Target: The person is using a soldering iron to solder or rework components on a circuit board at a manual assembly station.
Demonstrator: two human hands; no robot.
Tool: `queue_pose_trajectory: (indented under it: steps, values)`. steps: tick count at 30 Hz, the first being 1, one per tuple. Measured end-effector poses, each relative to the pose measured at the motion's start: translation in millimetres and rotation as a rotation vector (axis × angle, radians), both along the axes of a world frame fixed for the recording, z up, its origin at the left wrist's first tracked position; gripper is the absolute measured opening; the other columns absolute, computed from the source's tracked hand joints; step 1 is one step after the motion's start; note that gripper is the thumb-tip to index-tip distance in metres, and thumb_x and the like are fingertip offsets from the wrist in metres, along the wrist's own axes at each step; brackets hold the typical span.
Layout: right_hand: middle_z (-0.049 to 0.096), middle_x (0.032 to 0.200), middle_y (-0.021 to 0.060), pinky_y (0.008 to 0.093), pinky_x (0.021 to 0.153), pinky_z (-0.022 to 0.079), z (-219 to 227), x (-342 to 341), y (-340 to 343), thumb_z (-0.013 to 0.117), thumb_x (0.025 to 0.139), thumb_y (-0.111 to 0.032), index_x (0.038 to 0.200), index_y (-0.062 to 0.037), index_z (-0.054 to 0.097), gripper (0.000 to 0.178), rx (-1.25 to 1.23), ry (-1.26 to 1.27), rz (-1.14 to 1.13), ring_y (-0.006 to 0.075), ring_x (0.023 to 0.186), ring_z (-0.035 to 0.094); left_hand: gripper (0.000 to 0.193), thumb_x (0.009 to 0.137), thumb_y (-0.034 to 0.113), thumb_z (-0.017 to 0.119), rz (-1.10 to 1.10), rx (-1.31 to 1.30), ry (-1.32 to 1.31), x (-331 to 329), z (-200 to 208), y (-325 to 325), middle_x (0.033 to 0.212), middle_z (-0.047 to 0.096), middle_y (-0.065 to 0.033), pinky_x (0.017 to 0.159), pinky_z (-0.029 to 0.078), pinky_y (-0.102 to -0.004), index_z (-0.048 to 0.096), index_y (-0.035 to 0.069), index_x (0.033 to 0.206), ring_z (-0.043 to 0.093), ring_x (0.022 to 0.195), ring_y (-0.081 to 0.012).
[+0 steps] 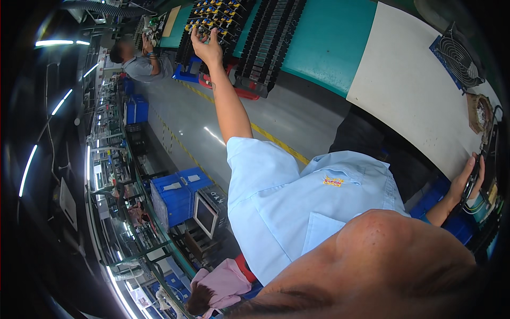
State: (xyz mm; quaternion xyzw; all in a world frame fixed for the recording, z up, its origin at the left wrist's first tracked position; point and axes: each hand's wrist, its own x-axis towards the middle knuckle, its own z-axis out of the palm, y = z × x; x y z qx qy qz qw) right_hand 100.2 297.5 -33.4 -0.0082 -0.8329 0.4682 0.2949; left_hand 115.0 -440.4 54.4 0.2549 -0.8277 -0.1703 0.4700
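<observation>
Teal-and-white table [329, 48] runs across the front. Black slotted racks [271, 45] poke past its near edge, left of middle, contents too small to tell. Next left, another black rack [229, 47], looks mostly filled; how much is left, can't tell. Left hand [207, 47] at its near end, fingers raised, grip unclear. Right hand [467, 179] by table's right end, closed round dark tool [470, 186]. Yellow-and-blue parts [215, 13] sit in rows on that left rack.
</observation>
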Motion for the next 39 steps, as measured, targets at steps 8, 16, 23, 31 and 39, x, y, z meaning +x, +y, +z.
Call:
queue_pose_trajectory:
  steps: [8, 16, 23, 31, 39]
  values:
    - [0.072, 0.105, 0.0186, 0.0298, 0.088, 0.056, -0.9, 0.4, 1.4, 0.065, 0.096, -0.012, 0.122, 0.0016, 0.061, 0.03, 0.003, 0.016, 0.003, 0.0236, 0.096, 0.07, 0.042, 0.089, 0.013, 0.066, 0.12, 0.13, 0.163, 21.5, -27.2, 27.5, 0.111, 0.057, -0.0164, 0.078, 0.051, -0.0365, 0.048, -0.002, 0.123, 0.061, 0.083, -0.0255]
    - [0.072, 0.107, 0.0185, 0.03, 0.089, 0.055, 0.5, 2.4, -3.7, 0.065, 0.096, -0.012, 0.123, 0.0016, 0.061, 0.031, -0.046, -0.009, -0.004, 0.0229, 0.097, 0.07, 0.042, 0.086, 0.017, 0.07, -0.115, 0.136, 0.13, 2.0, -28.7, 107.3, 0.105, 0.06, -0.0161, 0.079, 0.05, -0.0348, 0.051, -0.001, 0.12, 0.059, 0.095, -0.025]
    - [0.072, 0.108, 0.0177, 0.0302, 0.089, 0.054, -0.5, 1.4, -6.9, 0.066, 0.095, -0.011, 0.124, 0.001, 0.061, 0.032, -0.087, 0.028, 0.015, 0.0223, 0.098, 0.069, 0.093, 0.08, 0.046, 0.078, -0.623, 0.075, -0.413, -91.6, -32.8, 132.9, 0.139, 0.044, -0.0312, 0.105, 0.04, -0.0495, 0.036, -0.005, 0.146, 0.047, 0.125, -0.0444]
    - [0.072, 0.107, 0.0159, 0.0304, 0.089, 0.054, 9.7, 3.1, -15.5, 0.067, 0.094, -0.009, 0.124, 0.0003, 0.062, 0.032, -0.081, 0.003, -0.045, 0.0216, 0.098, 0.068, 0.095, 0.077, -0.002, 0.077, -0.133, -0.266, 0.019, -237.4, -29.5, 160.0, 0.136, 0.053, -0.0251, 0.089, 0.052, -0.0278, 0.02, -0.003, 0.154, 0.06, 0.113, -0.026]
    - [0.071, 0.108, 0.0148, 0.0301, 0.088, 0.053, 13.6, 4.1, -16.5, 0.066, 0.093, -0.007, 0.123, 0.0, 0.063, 0.03, -0.096, -0.006, -0.043, 0.021, 0.098, 0.068, 0.138, 0.067, 0.065, 0.081, -0.235, 0.264, -0.032, -271.1, -13.3, 146.4, 0.155, -0.005, -0.0395, 0.115, 0.013, -0.0634, -0.006, 0.005, 0.157, 0.004, 0.144, -0.056]
